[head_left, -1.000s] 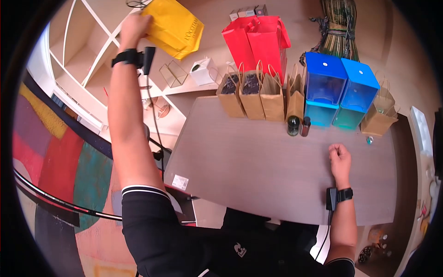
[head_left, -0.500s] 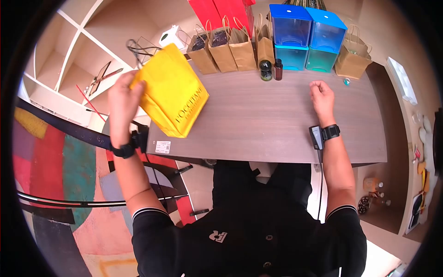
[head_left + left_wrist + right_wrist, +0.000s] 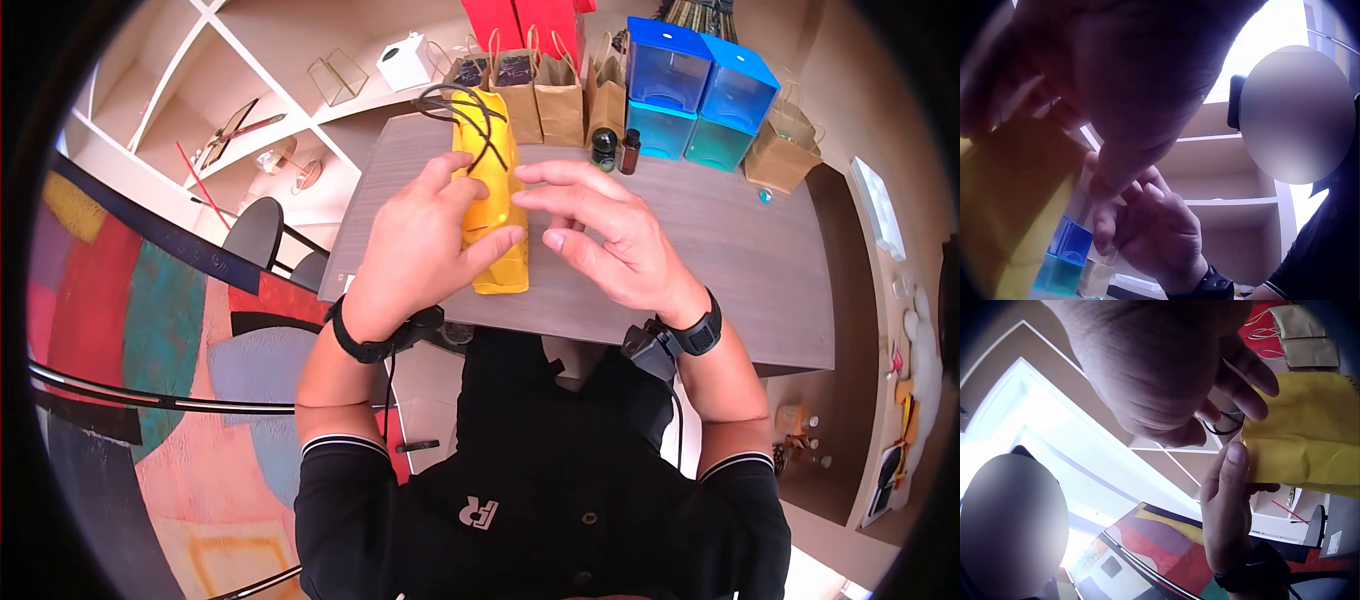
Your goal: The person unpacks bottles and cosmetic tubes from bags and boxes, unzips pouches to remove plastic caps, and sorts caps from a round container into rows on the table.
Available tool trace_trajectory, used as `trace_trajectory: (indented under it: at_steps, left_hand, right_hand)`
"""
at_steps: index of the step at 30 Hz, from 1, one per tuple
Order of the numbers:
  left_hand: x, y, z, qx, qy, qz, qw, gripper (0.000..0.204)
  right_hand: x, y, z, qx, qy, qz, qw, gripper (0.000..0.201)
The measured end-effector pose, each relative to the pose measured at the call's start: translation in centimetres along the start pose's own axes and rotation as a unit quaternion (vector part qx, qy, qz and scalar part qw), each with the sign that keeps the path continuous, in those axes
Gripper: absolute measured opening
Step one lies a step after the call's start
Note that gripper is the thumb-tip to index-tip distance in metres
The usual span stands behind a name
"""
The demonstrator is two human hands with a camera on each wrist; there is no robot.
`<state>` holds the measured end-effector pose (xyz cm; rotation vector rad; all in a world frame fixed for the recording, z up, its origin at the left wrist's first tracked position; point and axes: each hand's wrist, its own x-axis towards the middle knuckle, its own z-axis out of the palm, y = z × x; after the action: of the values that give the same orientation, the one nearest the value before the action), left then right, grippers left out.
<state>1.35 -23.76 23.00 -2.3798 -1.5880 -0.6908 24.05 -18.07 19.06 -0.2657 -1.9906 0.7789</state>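
A yellow paper bag [image 3: 492,225] with dark cord handles stands narrow side toward me over the front of the table. My left hand [image 3: 425,235] pinches it near its upper edge; the right wrist view shows the thumb [image 3: 1235,456] on one face and the fingers partly hidden behind. My right hand [image 3: 605,230] hovers at the bag's right side, fingers loosely bent and apart, holding nothing. In the left wrist view the right hand [image 3: 1154,231] appears beyond the left hand's thumb, beside the yellow bag [image 3: 1016,206].
Along the table's [image 3: 690,270] back edge stand brown paper bags [image 3: 558,105], stacked blue boxes [image 3: 665,75], another brown bag [image 3: 783,150], a dark round bottle [image 3: 603,148] and a brown bottle [image 3: 629,152]. A red bag [image 3: 535,25] rises behind. White shelving [image 3: 300,120] is at left.
My left hand has brought the yellow bag from the shelf side at the upper left to the table in front of me. My right hand has left the table's right side and come to the bag.
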Motion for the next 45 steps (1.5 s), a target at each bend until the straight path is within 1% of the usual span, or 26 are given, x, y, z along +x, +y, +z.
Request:
trace_trajectory:
  at_steps: [3, 5, 7, 9, 11, 12, 13, 14, 15, 17, 19, 21, 22, 24, 25, 27, 28, 29, 30, 32, 33, 35, 36, 39, 41, 45]
  left_hand:
    - [-0.2, -0.5, 0.1, -0.011, 0.010, 0.026, 1.000, 0.034]
    - [-0.2, -0.4, 0.1, -0.082, -0.013, -0.018, 0.996, 0.030]
    - [-0.2, -0.6, 0.4, -0.091, -0.003, -0.015, 0.996, 0.028]
    - [-0.4, -0.7, 0.6, -0.099, 0.007, -0.013, 0.995, 0.025]
    - [-0.7, -0.8, 0.6, -0.195, 0.006, -0.071, 0.978, 0.026]
    - [-0.8, -1.1, 0.7, -0.195, 0.005, -0.069, 0.978, 0.026]
    - [-0.9, -1.7, 1.0, -0.265, 0.019, -0.057, 0.962, 0.030]
    - [-1.0, -2.2, 1.5, -0.334, 0.033, -0.045, 0.941, 0.035]
    - [-1.0, -2.7, 2.2, -0.334, 0.032, -0.042, 0.941, 0.035]
    - [-1.1, -4.3, 4.3, -0.487, 0.081, -0.087, 0.865, 0.042]
    - [-0.9, -7.6, 7.9, -0.474, 0.078, -0.105, 0.871, 0.047]
    - [-1.2, -10.9, 12.2, -0.395, 0.025, -0.226, 0.890, 0.046]
    - [-1.3, -11.2, 12.9, -0.396, 0.024, -0.223, 0.891, 0.046]
    - [-1.1, -11.4, 14.1, -0.440, -0.164, -0.354, 0.808, 0.054]
    - [-1.1, -11.4, 15.0, -0.441, -0.168, -0.349, 0.809, 0.054]
    - [-1.6, -10.5, 17.0, -0.557, -0.187, -0.358, 0.726, 0.046]
    - [-1.7, -9.4, 17.5, -0.570, -0.136, -0.334, 0.738, 0.035]
    - [-1.7, -9.5, 18.2, -0.572, -0.140, -0.333, 0.737, 0.035]
    - [-1.9, -9.9, 19.2, -0.566, -0.110, -0.310, 0.756, 0.030]
    - [-1.9, -9.5, 19.3, -0.567, -0.063, -0.277, 0.773, 0.022]
    - [-1.9, -9.3, 19.5, -0.567, -0.065, -0.277, 0.773, 0.022]
    - [-2.2, -9.0, 19.9, -0.560, -0.069, -0.257, 0.785, 0.020]
    - [-2.3, -8.9, 20.1, -0.560, -0.071, -0.258, 0.784, 0.020]
    - [-2.4, -8.8, 20.5, -0.549, -0.043, -0.274, 0.788, 0.018]
    - [-2.9, -9.6, 20.7, -0.514, 0.010, -0.274, 0.813, 0.017]
    - [-5.1, -13.0, 19.4, -0.489, 0.027, -0.279, 0.826, 0.015]
  right_hand:
    - [1.1, 1.1, 0.5, -0.043, -0.016, -0.042, 0.998, 0.030]
    - [1.8, 1.5, 0.5, -0.067, -0.034, -0.053, 0.996, 0.031]
    - [2.4, 1.2, 0.3, -0.107, -0.097, 0.017, 0.989, 0.026]
    - [2.9, 1.0, 0.5, -0.164, -0.064, 0.042, 0.983, 0.021]
    - [3.2, 0.7, 0.4, -0.220, -0.029, 0.069, 0.973, 0.019]
    - [3.4, 0.5, 0.1, -0.253, -0.047, 0.122, 0.959, 0.020]
    - [3.6, 0.3, -0.2, -0.285, -0.063, 0.176, 0.940, 0.021]
    - [3.8, 0.2, -0.5, -0.312, -0.076, 0.208, 0.924, 0.032]
    - [3.8, 0.2, -0.9, -0.312, -0.074, 0.209, 0.924, 0.032]
    - [3.5, 0.5, -1.8, -0.345, -0.102, 0.254, 0.898, 0.043]
    - [2.7, 1.4, -3.1, -0.331, -0.105, 0.290, 0.892, 0.054]
    - [1.2, 3.1, -4.2, -0.269, -0.066, 0.332, 0.902, 0.060]
    - [0.6, 3.4, -4.7, -0.248, -0.066, 0.363, 0.896, 0.068]
    - [-1.7, 5.3, -4.9, -0.230, -0.046, 0.373, 0.898, 0.070]
    - [-2.5, 5.8, -5.0, -0.209, -0.030, 0.382, 0.900, 0.072]
    - [-3.7, 5.4, -5.1, -0.186, -0.021, 0.405, 0.895, 0.072]
    - [-4.4, 5.8, -5.0, -0.126, -0.013, 0.426, 0.896, 0.070]
    - [-5.1, 6.0, -5.0, -0.064, -0.005, 0.445, 0.893, 0.067]
    - [-5.7, 6.0, -5.4, -0.065, -0.003, 0.448, 0.892, 0.067]
    - [-6.2, 5.4, -5.8, -0.012, -0.047, 0.585, 0.809, 0.057]
    - [-6.8, 5.5, -5.7, -0.010, -0.046, 0.586, 0.809, 0.057]
    - [-8.7, 6.3, -4.7, 0.125, 0.008, 0.531, 0.838, 0.048]
    - [-9.8, 7.1, -3.5, 0.202, 0.086, 0.516, 0.828, 0.043]
    - [-11.4, 8.7, -2.5, 0.187, 0.125, 0.520, 0.824, 0.045]
    - [-11.3, 7.5, -3.4, 0.192, 0.113, 0.540, 0.812, 0.047]
    - [-11.9, 5.4, -4.6, 0.202, 0.141, 0.526, 0.814, 0.052]
